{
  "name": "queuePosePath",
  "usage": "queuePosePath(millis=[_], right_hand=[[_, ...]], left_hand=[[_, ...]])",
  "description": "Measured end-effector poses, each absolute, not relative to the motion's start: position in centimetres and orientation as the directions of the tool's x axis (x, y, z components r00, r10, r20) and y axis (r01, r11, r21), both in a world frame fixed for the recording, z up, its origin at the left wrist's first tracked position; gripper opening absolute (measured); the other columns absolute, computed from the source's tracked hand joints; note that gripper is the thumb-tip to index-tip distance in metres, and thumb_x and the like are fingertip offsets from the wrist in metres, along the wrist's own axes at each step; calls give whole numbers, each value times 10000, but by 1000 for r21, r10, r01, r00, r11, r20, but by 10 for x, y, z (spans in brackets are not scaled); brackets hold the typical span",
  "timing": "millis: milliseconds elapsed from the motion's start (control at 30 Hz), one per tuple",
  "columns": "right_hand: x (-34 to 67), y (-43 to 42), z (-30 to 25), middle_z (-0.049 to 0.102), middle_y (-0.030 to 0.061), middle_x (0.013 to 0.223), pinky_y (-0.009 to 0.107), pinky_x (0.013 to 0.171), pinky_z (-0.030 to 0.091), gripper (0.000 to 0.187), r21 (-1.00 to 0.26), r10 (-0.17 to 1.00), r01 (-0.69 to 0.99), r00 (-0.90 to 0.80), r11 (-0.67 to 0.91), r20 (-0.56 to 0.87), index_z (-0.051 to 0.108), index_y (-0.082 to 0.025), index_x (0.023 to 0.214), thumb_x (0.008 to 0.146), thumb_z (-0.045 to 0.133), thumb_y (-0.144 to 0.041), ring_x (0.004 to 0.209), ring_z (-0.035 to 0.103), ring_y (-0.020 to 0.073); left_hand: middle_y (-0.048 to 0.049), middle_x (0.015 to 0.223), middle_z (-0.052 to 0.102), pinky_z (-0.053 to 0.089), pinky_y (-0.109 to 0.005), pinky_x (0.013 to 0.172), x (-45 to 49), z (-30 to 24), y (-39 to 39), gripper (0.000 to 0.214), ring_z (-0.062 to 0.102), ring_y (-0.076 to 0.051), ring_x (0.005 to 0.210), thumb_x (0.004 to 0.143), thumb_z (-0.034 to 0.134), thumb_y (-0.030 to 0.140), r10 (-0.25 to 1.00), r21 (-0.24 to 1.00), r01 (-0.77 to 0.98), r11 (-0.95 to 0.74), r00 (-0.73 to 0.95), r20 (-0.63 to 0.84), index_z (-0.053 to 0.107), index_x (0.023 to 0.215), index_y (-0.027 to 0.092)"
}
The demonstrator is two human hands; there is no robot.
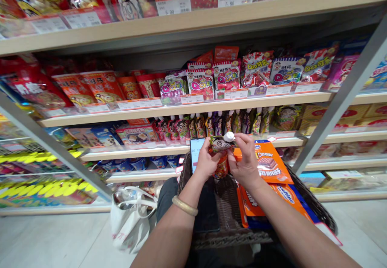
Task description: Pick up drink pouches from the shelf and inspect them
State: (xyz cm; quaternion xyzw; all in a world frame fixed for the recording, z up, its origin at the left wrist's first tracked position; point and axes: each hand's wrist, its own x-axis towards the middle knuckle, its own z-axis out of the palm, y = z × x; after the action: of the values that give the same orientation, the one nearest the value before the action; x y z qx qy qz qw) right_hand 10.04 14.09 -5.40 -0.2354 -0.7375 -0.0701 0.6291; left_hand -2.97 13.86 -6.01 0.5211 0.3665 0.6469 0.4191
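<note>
My left hand is closed around the side of a small spouted pouch with a dark swirl print and green edges. The pouch lies tilted above the basket, and its white cap points up toward the shelf. Fingers of my right hand are bent against the capped end of the same pouch, the index finger close beside the cap. Below both hands, a red patterned pack shows in part; whether it is touched, I cannot tell.
A dark wicker basket holds orange wafer packs at right and a phone at its far left. Ahead, a shelf carries candy bags; similar spouted pouches stand below. A white bag sits on the floor.
</note>
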Motion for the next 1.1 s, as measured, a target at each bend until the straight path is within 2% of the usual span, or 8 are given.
queuePosePath(millis=[233,367,467,567,767,933,1000,1100], right_hand=[[100,139,-55,460,71,1192,467,862,510,774,-229,306,433,-116,872,945,218,-419,1433,821,473,-21,1032,542,224],[97,140,-54,554,77,1121,450,894,499,707,-401,449,404,-28,822,893,235,-313,1440,826,497,-81,1016,576,225],[95,139,-44,605,89,1066,417,873,507,485,-544,600,393,-26,741,799,456,-216,1297,823,504,-125,984,590,229],[97,134,-25,625,97,983,415,836,512,261,-563,658,464,-57,684,751,607,-180,1057,820,510,-131,943,589,244],[123,120,25,637,63,926,329,759,517,308,-466,578,472,-121,748,807,666,-226,1074,836,523,-93,851,607,194],[180,136,41,649,30,894,303,746,506,331,-299,440,534,-155,791,885,694,-259,1057,841,521,-78,838,614,171],[205,149,37,655,26,947,302,753,506,347,-237,384,593,-134,770,913,696,-271,1058,828,520,-80,867,615,171],[240,172,23,657,41,951,301,750,507,324,-219,360,644,-93,733,928,707,-247,1042,831,506,-106,868,623,175]], left_hand=[[0,892,642,468,-235,799,-29,-59,138,398,604,-137,833,630,766,199,924,912,-156,-380,-108,367,523,945,183],[3,875,635,474,-235,800,-29,-59,139,380,603,-132,825,645,755,214,910,902,-130,-411,-124,397,514,938,183],[-6,922,633,478,-248,829,-27,-52,138,354,606,-136,863,684,718,223,887,889,-99,-448,-170,428,509,968,186],[-17,957,625,476,-266,863,-23,-39,135,314,603,-147,910,714,689,228,843,858,-37,-512,-216,493,521,975,186],[-30,964,644,479,-298,871,-4,-12,130,232,612,-175,930,795,625,294,785,803,51,-594,-181,592,528,987,208],[-74,1179,575,352,-344,1052,15,12,147,333,496,-232,1203,883,510,303,718,662,308,-684,125,684,550,1205,225],[-81,1185,557,377,-345,1022,29,19,161,388,520,-243,1151,862,535,276,706,579,444,-684,207,677,563,1247,237],[-80,1010,609,471,-333,852,58,25,187,442,591,-226,898,830,551,233,746,531,558,-638,278,606,571,1271,227]])
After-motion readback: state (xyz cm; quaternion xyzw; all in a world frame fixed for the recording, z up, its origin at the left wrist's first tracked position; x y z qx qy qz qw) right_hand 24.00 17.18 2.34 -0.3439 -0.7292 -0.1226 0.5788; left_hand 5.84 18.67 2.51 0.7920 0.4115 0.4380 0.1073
